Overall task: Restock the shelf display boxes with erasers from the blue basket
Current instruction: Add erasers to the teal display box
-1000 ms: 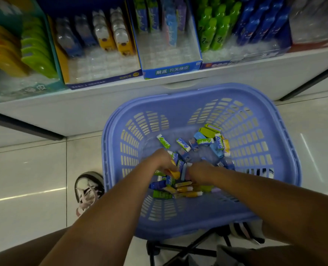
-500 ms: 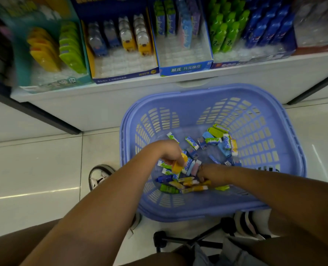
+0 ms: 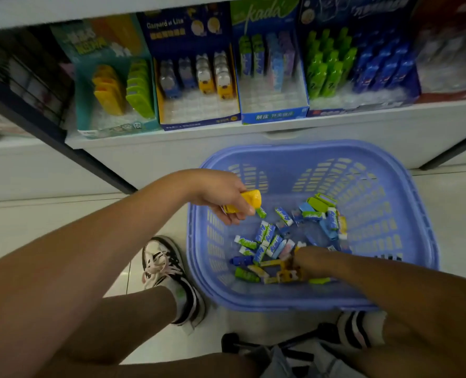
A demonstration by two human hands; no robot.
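Observation:
The blue basket stands on the floor below the shelf, with several loose erasers of blue, green and yellow on its bottom. My left hand is lifted over the basket's left rim and grips a yellow eraser. My right hand is down among the erasers at the near side of the basket; its fingers are hidden, so what they hold cannot be told. On the shelf stand display boxes: a teal box with yellow and green erasers, a dark blue box, a blue box.
Another box with green and blue items stands at the right of the shelf. A dark shelf upright slants down on the left. My shoes and knees are close to the basket on the tiled floor.
My left hand has risen out of the eraser pile with the yellow eraser, up and to the left over the rim. The view has tilted up towards the shelf. My right hand stays in the pile.

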